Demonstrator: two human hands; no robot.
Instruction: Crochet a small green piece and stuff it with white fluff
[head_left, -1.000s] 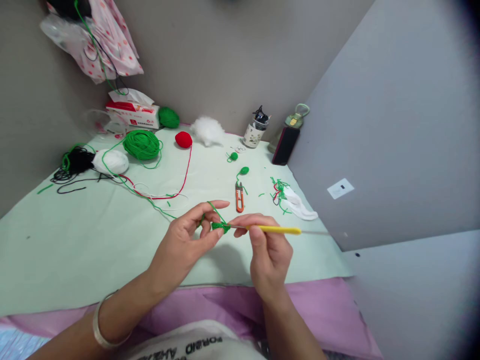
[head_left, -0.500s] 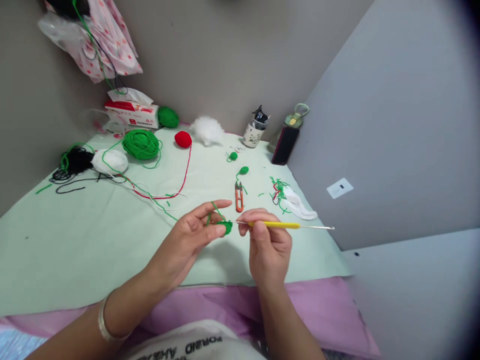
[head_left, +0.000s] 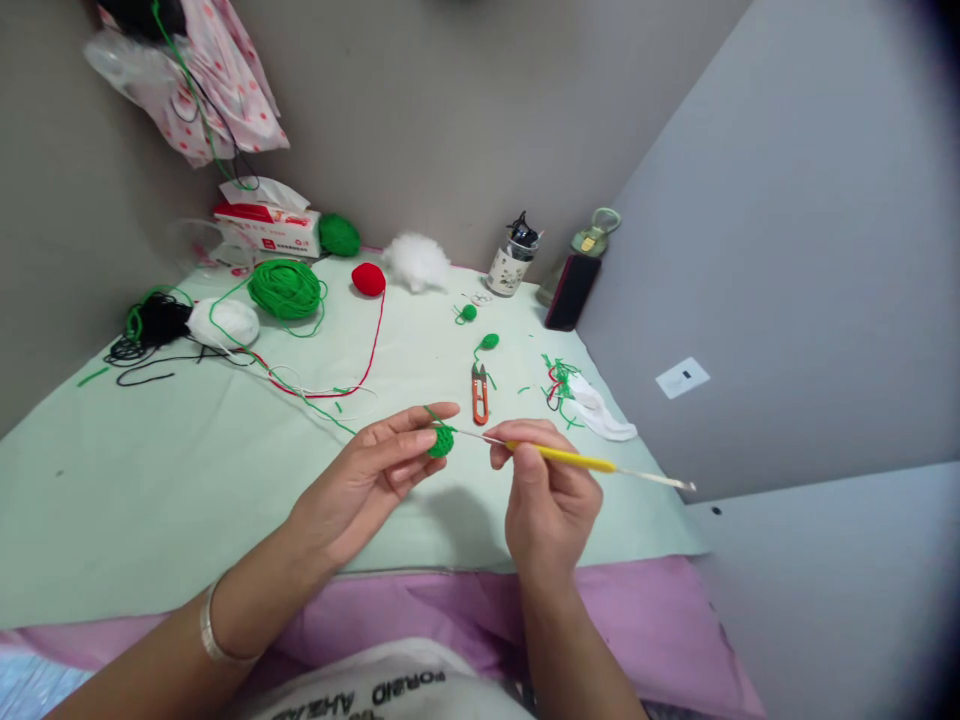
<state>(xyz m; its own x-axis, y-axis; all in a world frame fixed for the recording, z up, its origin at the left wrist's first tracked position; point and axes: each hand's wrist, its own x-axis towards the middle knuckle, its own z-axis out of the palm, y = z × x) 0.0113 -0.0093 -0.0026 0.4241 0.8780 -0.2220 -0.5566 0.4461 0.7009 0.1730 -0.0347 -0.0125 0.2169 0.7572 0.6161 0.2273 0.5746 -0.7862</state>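
Note:
My left hand (head_left: 379,455) pinches a small round green crochet piece (head_left: 441,441) between thumb and fingers, with green yarn running over the raised index finger. In my right hand (head_left: 551,490) is a crochet hook with a yellow handle (head_left: 574,458), gripped like a pencil. The hook's thin metal shaft points left and its tip meets the edge of the green piece; the other metal end sticks out to the right. Just beyond the hands lie orange thread snips (head_left: 480,396), blades pointing away. Part of the green piece is hidden by my left thumb.
Behind are a green yarn skein (head_left: 285,289), a red yarn ball (head_left: 368,280), white yarn (head_left: 223,325), black yarn (head_left: 161,320) and white stuffing (head_left: 416,262). A phone (head_left: 572,292) leans by a bottle at right. Yarn scraps (head_left: 559,378) lie near a white cloth piece (head_left: 596,412).
The hook has tilted, its right end now lower and farther right, as my right hand moved slightly right. The green piece has turned and shows more of its round face.

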